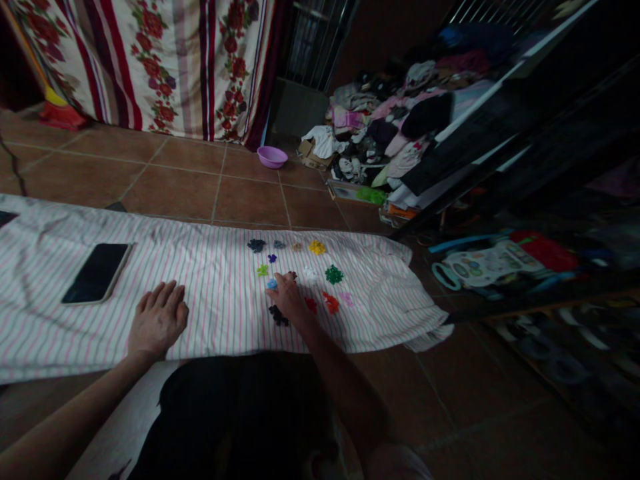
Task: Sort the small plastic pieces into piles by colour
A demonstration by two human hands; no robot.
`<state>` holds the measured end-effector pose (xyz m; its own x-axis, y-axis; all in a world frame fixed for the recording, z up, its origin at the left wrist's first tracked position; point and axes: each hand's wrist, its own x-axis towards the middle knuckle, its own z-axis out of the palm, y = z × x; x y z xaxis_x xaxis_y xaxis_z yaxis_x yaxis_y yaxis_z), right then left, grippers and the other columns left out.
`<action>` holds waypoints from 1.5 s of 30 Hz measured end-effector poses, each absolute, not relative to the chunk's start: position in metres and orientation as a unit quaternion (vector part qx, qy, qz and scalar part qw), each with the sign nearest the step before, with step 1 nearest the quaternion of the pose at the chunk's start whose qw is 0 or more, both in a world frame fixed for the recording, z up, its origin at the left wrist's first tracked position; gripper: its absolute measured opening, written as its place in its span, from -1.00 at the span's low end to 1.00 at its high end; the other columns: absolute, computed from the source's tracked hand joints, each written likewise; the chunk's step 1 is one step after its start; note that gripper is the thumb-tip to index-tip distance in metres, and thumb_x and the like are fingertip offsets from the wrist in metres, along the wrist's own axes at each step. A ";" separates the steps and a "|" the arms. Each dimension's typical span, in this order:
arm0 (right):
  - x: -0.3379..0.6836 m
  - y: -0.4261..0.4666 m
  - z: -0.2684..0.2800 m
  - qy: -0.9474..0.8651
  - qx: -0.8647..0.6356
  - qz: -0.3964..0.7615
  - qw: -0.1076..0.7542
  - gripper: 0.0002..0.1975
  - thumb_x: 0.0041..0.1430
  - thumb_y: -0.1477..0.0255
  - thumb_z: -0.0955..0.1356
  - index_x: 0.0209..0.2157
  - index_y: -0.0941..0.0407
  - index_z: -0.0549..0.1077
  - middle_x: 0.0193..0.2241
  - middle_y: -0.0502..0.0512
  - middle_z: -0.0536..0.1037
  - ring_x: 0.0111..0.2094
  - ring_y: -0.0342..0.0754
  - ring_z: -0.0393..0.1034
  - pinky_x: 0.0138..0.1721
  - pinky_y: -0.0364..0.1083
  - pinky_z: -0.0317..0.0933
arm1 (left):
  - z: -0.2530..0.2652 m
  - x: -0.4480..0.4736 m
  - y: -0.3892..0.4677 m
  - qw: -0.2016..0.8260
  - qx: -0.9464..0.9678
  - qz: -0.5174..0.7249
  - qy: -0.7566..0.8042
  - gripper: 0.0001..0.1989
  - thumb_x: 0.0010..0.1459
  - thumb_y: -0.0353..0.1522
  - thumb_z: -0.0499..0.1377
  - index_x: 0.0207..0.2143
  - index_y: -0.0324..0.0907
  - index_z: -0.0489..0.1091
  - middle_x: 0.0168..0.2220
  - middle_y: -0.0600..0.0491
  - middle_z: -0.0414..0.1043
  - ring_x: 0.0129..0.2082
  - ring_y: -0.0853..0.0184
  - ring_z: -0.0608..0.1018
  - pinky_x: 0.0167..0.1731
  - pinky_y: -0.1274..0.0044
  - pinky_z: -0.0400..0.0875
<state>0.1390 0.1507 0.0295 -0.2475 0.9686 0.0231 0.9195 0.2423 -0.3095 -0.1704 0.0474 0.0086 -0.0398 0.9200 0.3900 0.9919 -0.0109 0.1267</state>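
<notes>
My left hand (pixel 159 319) lies palm down on a striped cloth (pixel 215 293), fingers stretched out, with nothing in it. To its upper left rests a dark-screened phone (pixel 97 272). My right hand (pixel 287 297) is bent over small light blue pieces (pixel 271 284), its thumb and forefinger on either side of them. Around it lie little heaps sorted by colour: black pieces (pixel 279 315), lime green pieces (pixel 263 270), dark blue pieces (pixel 273 258), yellow pieces (pixel 317 247), white pieces (pixel 310 272), dark green pieces (pixel 335 274) and orange-red pieces (pixel 330 302). Dark brown pieces are partly hidden behind the right hand.
Beyond the cloth, a purple basin (pixel 273 157) stands on the tiled floor (pixel 175 177). A heap of clothes (pixel 385 127) fills the back right. At the back left hangs a flowered curtain (pixel 185 67). A shelf with several things runs along the right.
</notes>
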 end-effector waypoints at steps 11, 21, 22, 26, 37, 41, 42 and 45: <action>0.127 0.153 0.035 -0.799 -0.588 0.099 0.079 -0.80 0.27 0.41 0.40 -0.08 0.10 0.55 -0.15 0.15 0.47 -0.15 -0.02 0.42 -0.06 -0.10 0.33 | 0.011 -0.170 0.047 0.091 -0.691 -0.172 -0.696 -0.52 0.31 -0.27 -0.15 0.09 -0.28 0.39 0.18 -0.26 0.43 0.25 -0.03 0.39 0.22 0.12 0.22; 0.134 0.156 0.028 -0.806 -0.568 0.121 0.114 -0.74 0.25 0.45 0.41 -0.02 0.11 0.55 -0.12 0.16 0.46 -0.08 -0.01 0.41 -0.01 -0.07 0.31 | 0.012 -0.169 0.047 0.062 -0.681 -0.199 -0.702 -0.54 0.27 -0.28 -0.08 0.12 -0.21 0.37 0.17 -0.22 0.43 0.26 0.01 0.36 0.25 0.14 0.17; 0.136 0.157 0.027 -0.807 -0.565 0.125 0.119 -0.73 0.24 0.46 0.42 -0.02 0.12 0.55 -0.12 0.16 0.46 -0.07 -0.01 0.41 -0.01 -0.06 0.32 | 0.012 -0.169 0.047 0.059 -0.680 -0.202 -0.703 -0.54 0.26 -0.28 -0.07 0.12 -0.19 0.37 0.17 -0.21 0.44 0.26 0.02 0.36 0.25 0.14 0.17; 0.140 0.162 0.027 -0.811 -0.553 0.142 0.124 -0.71 0.23 0.43 0.42 -0.01 0.10 0.55 -0.13 0.17 0.50 -0.08 0.01 0.43 0.00 -0.04 0.33 | 0.010 -0.169 0.047 0.055 -0.676 -0.207 -0.705 -0.54 0.26 -0.28 -0.08 0.12 -0.20 0.37 0.17 -0.22 0.43 0.27 0.00 0.36 0.25 0.12 0.17; 0.147 0.167 0.034 -0.820 -0.540 0.146 0.124 -0.61 0.29 0.62 0.22 0.07 0.26 0.52 -0.10 0.27 0.54 -0.05 0.04 0.42 0.13 -0.01 0.25 | 0.011 -0.169 0.048 0.054 -0.677 -0.206 -0.704 -0.55 0.26 -0.29 -0.07 0.10 -0.21 0.39 0.19 -0.23 0.42 0.27 -0.02 0.36 0.25 0.10 0.18; 0.155 0.172 0.033 -0.821 -0.532 0.148 0.145 -0.61 0.23 0.66 0.23 0.01 0.24 0.54 -0.13 0.26 0.55 -0.06 0.03 0.43 0.09 -0.01 0.29 | 0.012 -0.168 0.047 0.056 -0.677 -0.204 -0.705 -0.55 0.25 -0.29 -0.07 0.09 -0.23 0.39 0.17 -0.24 0.43 0.26 -0.02 0.36 0.25 0.11 0.17; 0.158 0.173 0.033 -0.821 -0.529 0.148 0.157 -0.61 0.22 0.66 0.23 0.01 0.24 0.54 -0.12 0.25 0.55 -0.06 0.02 0.44 0.07 -0.02 0.30 | 0.011 -0.168 0.047 0.061 -0.677 -0.201 -0.705 -0.54 0.26 -0.28 -0.09 0.09 -0.24 0.39 0.17 -0.25 0.43 0.26 -0.02 0.37 0.24 0.12 0.18; 0.166 0.177 0.034 -0.819 -0.522 0.139 0.193 -0.63 0.21 0.64 0.24 -0.03 0.19 0.55 -0.12 0.22 0.57 -0.07 0.00 0.45 0.06 -0.03 0.32 | 0.011 -0.168 0.048 0.071 -0.679 -0.191 -0.706 -0.53 0.29 -0.28 -0.13 0.09 -0.25 0.39 0.18 -0.26 0.43 0.27 -0.02 0.37 0.24 0.12 0.19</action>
<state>0.1658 0.1765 0.0341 -0.3806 0.9090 0.1701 0.8015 0.4160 -0.4296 -0.1683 0.0476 0.0108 -0.0683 0.9310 0.3586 0.9848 0.0054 0.1735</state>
